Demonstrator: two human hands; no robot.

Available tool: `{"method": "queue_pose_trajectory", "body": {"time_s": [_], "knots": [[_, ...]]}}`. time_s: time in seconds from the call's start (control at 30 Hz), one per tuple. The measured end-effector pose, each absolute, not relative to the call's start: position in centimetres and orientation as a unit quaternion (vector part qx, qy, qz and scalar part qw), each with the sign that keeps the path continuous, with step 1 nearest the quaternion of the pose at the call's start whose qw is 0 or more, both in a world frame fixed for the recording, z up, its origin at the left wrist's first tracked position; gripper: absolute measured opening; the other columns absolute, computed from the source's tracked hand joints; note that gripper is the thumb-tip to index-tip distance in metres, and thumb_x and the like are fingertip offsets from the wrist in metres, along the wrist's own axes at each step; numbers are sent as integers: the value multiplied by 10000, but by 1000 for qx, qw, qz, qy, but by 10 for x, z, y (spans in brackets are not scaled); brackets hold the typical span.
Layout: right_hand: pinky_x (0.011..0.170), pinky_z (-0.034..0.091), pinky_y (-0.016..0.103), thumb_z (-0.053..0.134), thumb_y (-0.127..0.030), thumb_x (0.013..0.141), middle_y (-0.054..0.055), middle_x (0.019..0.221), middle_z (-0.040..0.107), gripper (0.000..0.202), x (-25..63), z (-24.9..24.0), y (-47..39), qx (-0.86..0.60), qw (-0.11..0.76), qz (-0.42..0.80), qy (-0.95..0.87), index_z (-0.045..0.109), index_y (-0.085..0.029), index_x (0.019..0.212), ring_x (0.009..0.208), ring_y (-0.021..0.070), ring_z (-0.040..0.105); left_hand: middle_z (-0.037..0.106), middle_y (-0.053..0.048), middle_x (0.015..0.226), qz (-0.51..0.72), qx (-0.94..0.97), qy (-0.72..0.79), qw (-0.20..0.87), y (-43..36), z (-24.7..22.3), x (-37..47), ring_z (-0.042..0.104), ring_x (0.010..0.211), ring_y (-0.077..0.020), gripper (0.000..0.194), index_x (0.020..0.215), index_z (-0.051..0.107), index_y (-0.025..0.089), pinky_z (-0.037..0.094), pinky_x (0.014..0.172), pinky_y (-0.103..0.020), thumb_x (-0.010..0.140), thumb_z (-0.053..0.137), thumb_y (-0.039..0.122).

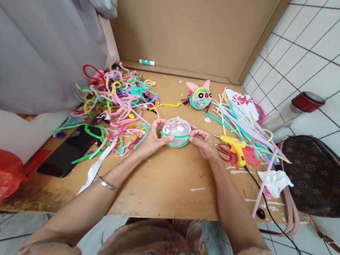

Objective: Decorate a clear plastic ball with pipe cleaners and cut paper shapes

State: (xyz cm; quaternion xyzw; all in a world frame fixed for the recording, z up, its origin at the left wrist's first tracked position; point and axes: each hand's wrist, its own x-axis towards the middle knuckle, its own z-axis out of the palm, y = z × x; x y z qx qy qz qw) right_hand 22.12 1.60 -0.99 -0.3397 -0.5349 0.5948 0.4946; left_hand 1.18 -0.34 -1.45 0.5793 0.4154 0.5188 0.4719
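A clear plastic ball (175, 127) is held over the middle of the wooden table, with a green pipe cleaner (182, 137) running around it. My left hand (156, 137) grips the ball's left side, thumb on its front. On the right, my right hand (203, 141) has its thumb and fingers pinched on the green pipe cleaner at the ball's edge. Behind the ball stands a finished-looking round figure (201, 98) with googly eyes, a red nose and pink ears. A yellow hot glue gun (233, 149) lies just right of my right hand.
Tangled pipe cleaners (119, 93) heap at the left, beside a black phone (66, 151). Straight pipe cleaners (243, 120) lie at the right, near scissors (224, 152), a crumpled tissue (275, 182), a bottle (293, 109) and a brown handbag (321, 177). A glue stick (147, 62) lies at the back.
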Motion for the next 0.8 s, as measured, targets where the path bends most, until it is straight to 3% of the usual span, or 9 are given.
{"method": "queue_pose_trajectory", "body": {"time_s": [0.27,0.8], "knots": [[1044,420,392,888,-393,524,74,1037,746,304,221,-18,21,-338,509,600,-516,671,-219,647,1201,259,597,564,-56,1152,527,574,416,468,-2,-19,11,558,1094,-206,676,1098,393,243,442,945,-333,636,807,510],[977,486,380,880,-330,551,39,1056,750,457,222,-22,23,-328,523,611,-496,503,-249,797,1065,205,680,573,-45,1117,523,572,423,470,-5,-12,11,566,1050,-199,631,1058,397,246,446,924,-331,641,793,506]]}}
